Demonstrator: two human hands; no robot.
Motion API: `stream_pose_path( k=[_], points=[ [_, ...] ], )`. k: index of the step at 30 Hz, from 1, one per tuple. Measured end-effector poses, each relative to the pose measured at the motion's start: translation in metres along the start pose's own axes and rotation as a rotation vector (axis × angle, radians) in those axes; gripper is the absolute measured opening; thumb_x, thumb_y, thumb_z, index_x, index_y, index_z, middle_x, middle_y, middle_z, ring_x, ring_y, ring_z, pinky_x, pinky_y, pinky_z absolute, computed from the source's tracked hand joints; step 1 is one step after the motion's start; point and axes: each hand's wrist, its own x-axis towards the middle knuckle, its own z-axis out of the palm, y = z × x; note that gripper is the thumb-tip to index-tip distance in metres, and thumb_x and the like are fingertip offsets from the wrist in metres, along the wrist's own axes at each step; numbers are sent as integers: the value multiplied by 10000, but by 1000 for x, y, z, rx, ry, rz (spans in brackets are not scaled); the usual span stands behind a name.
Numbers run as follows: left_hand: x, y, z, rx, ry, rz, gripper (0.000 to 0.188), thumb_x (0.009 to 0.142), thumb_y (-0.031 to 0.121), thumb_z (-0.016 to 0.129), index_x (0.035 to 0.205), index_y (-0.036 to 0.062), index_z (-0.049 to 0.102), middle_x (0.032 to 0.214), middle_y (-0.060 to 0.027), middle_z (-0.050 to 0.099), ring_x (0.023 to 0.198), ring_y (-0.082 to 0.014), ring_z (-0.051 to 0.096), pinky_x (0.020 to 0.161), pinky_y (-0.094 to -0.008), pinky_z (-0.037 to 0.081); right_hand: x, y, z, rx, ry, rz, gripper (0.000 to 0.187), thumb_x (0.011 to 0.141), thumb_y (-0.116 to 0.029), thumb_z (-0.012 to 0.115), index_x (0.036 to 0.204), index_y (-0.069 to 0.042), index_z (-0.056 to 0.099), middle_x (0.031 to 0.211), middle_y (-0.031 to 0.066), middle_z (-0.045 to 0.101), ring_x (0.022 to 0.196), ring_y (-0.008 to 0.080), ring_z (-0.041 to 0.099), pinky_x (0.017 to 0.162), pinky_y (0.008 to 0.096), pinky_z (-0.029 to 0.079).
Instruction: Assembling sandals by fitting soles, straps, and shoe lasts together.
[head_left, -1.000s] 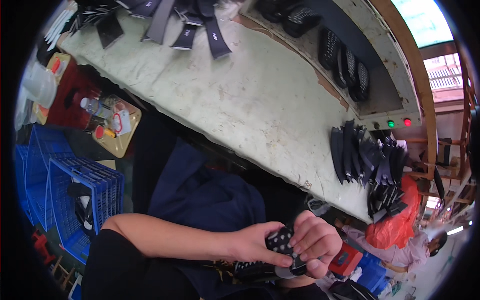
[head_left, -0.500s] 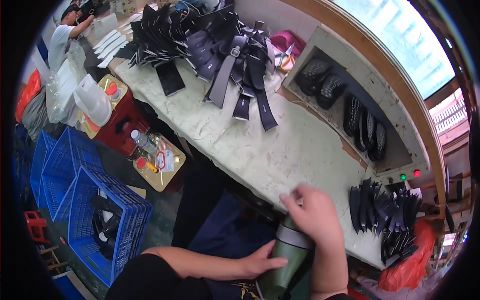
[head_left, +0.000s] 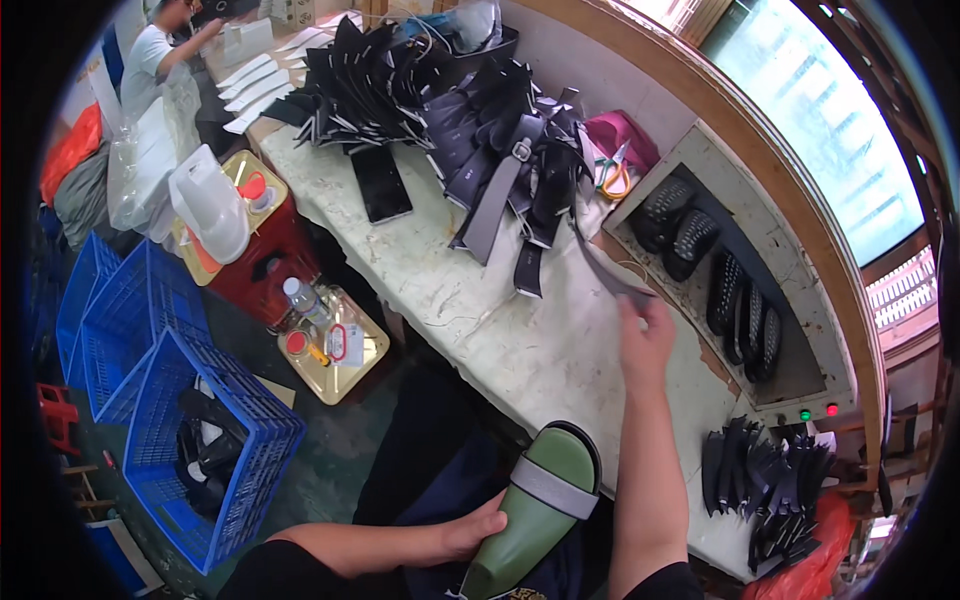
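Note:
My left hand (head_left: 474, 530) is closed around the side of a green shoe last (head_left: 525, 520), which lies tilted over my lap. A grey strap (head_left: 553, 487) runs across the last, and a dark sole edge (head_left: 590, 445) shows at its far end. Over the table, my right hand (head_left: 645, 340) pinches the near end of a dark strap (head_left: 605, 270), whose other end reaches back to the strap pile. This pile of dark straps (head_left: 470, 130) covers the far part of the table; one strap with a buckle (head_left: 522, 148) lies on top.
A phone (head_left: 380, 183) and orange-handled scissors (head_left: 613, 178) lie beside the pile. Black shoes (head_left: 690, 240) sit in a box-like housing (head_left: 800, 390) at right. More straps (head_left: 765, 460) lie near the right edge. Blue crates (head_left: 230, 480) and metal cans (head_left: 340, 385) stand left. Another person (head_left: 150, 55) works far left.
My right hand has left the last and moved up and forward over the table, taking hold of a strap. The last, in my left hand, now shows its upper face and strap.

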Motion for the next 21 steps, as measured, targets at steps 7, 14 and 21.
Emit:
stream_pose_path(
  k=[7,14,21],
  points=[
    [2,-7,-10,1,48,-125,1041,921,640,618,1618,83,82,1547,-132,381,1379,-231,448,1114,-405,417,-56,-41,-145,733,350,43,138,995,-100,638,1092,-5,663,1065,38,695,902,105,615,841,276,481],
    [4,23,36,-8,54,-354,917,964,528,615,1612,87,140,1541,-133,418,1366,-224,493,1098,-373,448,-115,-119,-215,355,122,23,163,926,-109,700,1015,24,671,949,46,689,834,79,602,734,228,446],
    [6,20,57,185,24,-342,932,937,480,661,1611,86,151,1567,-146,392,1417,-240,451,1137,-390,416,-114,-188,-205,552,-590,319,182,900,-114,729,990,43,711,781,34,676,719,61,577,622,237,445]
  ],
)
